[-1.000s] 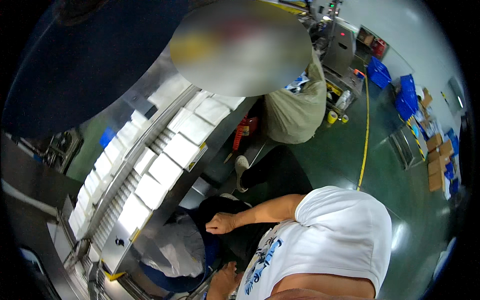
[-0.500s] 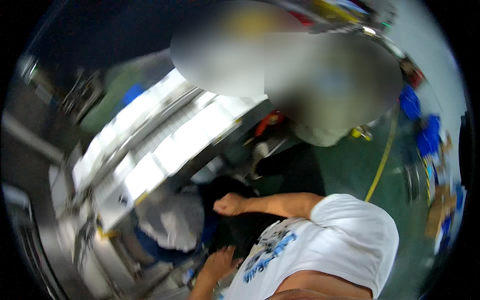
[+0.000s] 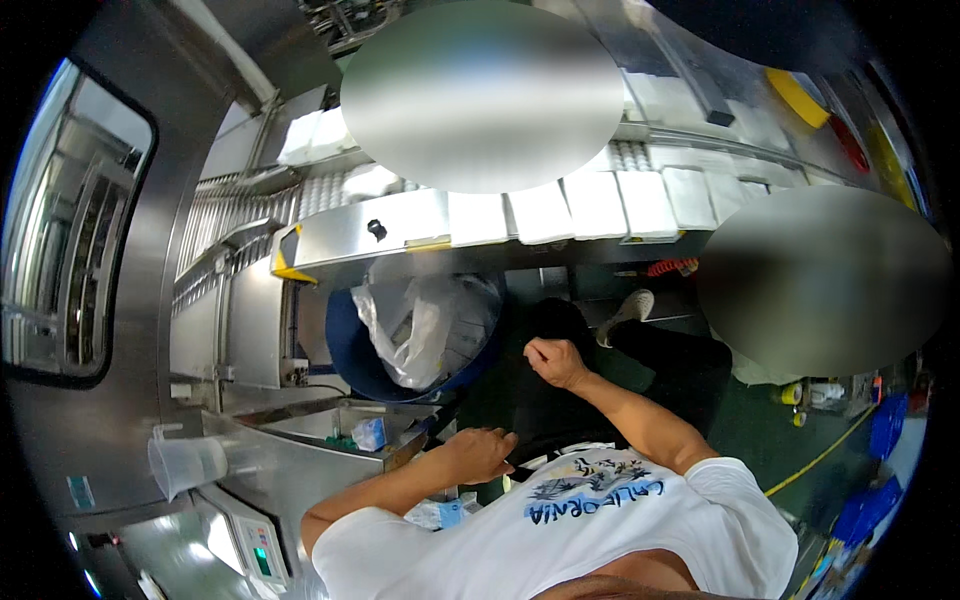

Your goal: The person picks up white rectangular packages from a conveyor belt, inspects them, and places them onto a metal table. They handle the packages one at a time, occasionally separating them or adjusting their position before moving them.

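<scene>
My left hand (image 3: 480, 455) hangs in front of my shirt with the thumb apart from loosely bent fingers, and nothing shows in it. My right hand (image 3: 556, 362) is farther forward, curled into a loose fist with nothing visible inside. Ahead and to the left stands a round blue bin (image 3: 345, 350) lined with a clear plastic bag (image 3: 425, 340). Neither hand touches the bin. Beyond it runs a steel conveyor counter (image 3: 345, 222) with a row of white flat packs (image 3: 540, 212) along its near edge.
On the left are a steel machine with a window (image 3: 75, 230), a clear plastic jug (image 3: 190, 465), a scale (image 3: 245, 545) and a steel tray (image 3: 300, 425) holding a small blue-white packet (image 3: 369, 434). A light shoe (image 3: 632, 305) is on the floor; blurred patches hide areas across the counter and at right.
My view has swung left and levelled, so the counter now lies across it and the machine and scale show. Both hands still hang in front of me, bringing nothing with them.
</scene>
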Demonstrator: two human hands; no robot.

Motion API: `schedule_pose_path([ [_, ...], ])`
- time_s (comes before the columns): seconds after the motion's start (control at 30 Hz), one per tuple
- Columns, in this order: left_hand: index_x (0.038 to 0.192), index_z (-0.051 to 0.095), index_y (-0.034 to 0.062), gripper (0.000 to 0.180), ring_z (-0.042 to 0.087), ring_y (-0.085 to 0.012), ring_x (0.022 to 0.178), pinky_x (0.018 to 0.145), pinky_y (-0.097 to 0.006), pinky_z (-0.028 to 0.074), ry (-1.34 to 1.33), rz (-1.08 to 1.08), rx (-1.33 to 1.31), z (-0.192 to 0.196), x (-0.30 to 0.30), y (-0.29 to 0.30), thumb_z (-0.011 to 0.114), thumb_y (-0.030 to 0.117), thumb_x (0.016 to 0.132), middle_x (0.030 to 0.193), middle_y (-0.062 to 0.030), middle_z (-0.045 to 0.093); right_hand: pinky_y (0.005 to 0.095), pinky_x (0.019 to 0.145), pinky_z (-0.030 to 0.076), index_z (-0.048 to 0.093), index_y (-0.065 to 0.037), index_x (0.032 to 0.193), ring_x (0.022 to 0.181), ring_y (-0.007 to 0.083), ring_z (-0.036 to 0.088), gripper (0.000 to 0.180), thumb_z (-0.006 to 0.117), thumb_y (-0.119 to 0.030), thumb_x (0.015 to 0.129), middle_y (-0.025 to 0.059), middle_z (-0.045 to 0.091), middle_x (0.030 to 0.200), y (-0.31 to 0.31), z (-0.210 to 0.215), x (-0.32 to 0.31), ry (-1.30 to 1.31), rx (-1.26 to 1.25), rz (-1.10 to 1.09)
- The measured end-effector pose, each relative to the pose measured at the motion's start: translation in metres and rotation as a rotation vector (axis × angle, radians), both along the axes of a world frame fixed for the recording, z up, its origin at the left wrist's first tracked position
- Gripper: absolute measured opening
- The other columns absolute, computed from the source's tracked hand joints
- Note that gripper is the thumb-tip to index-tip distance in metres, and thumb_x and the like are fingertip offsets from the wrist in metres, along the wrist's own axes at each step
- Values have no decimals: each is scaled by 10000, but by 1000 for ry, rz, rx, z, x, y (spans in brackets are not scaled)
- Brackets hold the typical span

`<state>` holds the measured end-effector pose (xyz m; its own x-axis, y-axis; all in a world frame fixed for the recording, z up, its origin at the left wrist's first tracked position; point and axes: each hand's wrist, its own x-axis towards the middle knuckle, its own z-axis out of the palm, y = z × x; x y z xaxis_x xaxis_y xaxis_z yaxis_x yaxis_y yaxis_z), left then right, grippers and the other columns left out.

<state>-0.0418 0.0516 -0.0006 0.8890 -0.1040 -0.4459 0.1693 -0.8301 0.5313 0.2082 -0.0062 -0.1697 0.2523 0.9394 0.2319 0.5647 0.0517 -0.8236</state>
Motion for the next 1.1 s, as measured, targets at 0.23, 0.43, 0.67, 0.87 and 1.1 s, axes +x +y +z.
schedule_pose_path([
  [0.23, 1141, 638, -20, 506, 754, -365, 896, 760, -426, 612, -3, 7, 13, -11, -2, -2, 758, 419, 919, 1012, -206, 724, 365, 717, 575, 732, -37, 1001, 767, 270, 720, 129, 711, -151, 944, 120, 728, 852, 12, 93, 8, 74, -43, 390],
  [0.43, 1240, 593, -22, 539, 730, -450, 955, 795, -531, 597, 58, 15, -61, -17, 2, -7, 721, 413, 948, 1061, -245, 702, 362, 771, 575, 732, -26, 1059, 921, 215, 717, 427, 635, -440, 1019, 163, 751, 1070, 131, 283, 143, -257, 130, -153],
  [0.67, 1183, 608, -49, 531, 744, -427, 943, 773, -505, 607, 88, 5, -28, -10, 10, 8, 738, 403, 936, 979, -238, 737, 432, 554, 513, 676, 21, 850, 561, 244, 608, 508, 799, -469, 794, 137, 641, 696, 197, 234, 271, -419, -585, -299],
  [0.87, 1179, 616, -71, 541, 756, -417, 910, 761, -490, 607, -20, 5, 8, -37, -7, -7, 731, 403, 943, 902, -233, 751, 352, 602, 518, 671, 3, 1255, 755, 186, 643, 665, 891, -393, 768, 145, 706, 995, 190, 253, 256, 20, -606, -346],
  [1.1, 1290, 580, -6, 539, 705, -429, 1070, 867, -513, 589, 34, 132, -131, -1, 23, 11, 749, 353, 926, 1180, -259, 686, 318, 608, 492, 625, 39, 1283, 723, 180, 602, 675, 839, -432, 851, 100, 680, 978, 170, 275, 268, 298, -201, -184],
])
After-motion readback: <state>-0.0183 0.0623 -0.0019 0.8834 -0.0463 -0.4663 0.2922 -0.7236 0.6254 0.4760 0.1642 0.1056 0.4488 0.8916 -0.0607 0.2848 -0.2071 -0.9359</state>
